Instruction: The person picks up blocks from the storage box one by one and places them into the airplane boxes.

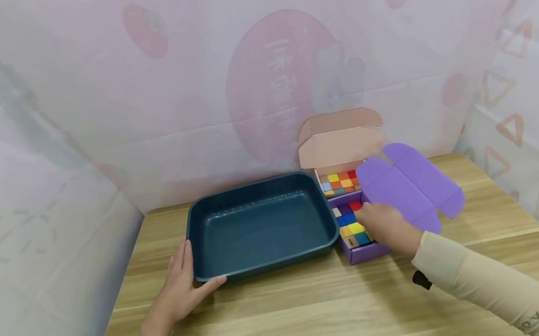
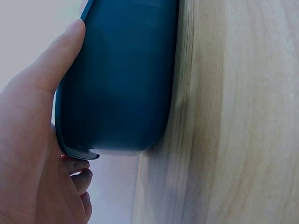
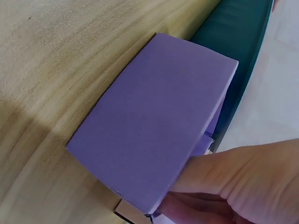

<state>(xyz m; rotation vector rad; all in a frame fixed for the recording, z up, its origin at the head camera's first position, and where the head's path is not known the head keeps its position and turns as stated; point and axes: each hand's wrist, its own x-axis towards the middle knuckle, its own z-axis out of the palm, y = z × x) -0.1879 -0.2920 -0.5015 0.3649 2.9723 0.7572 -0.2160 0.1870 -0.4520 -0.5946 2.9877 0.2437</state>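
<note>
A dark teal rectangular tray (image 1: pixel 263 225) sits on the table. At its near left corner rests my left hand (image 1: pixel 175 291), the thumb along the front rim and the fingers against the left side. The left wrist view shows the thumb (image 2: pixel 65 51) on the rim. Right of the tray stands an open purple box (image 1: pixel 369 253) packed with colored blocks (image 1: pixel 349 230). My right hand (image 1: pixel 388 225) reaches down into that box over its right part. Its fingertips are hidden by the hand itself and, in the right wrist view, by the purple box wall (image 3: pixel 154 121).
Behind the purple box stands an open pale pink box (image 1: pixel 341 147) with more colored blocks (image 1: pixel 340 182). The purple lid (image 1: pixel 406 186) folds out to the right. A printed cloth (image 1: pixel 194 103) hangs behind the wooden table (image 1: pixel 295 324).
</note>
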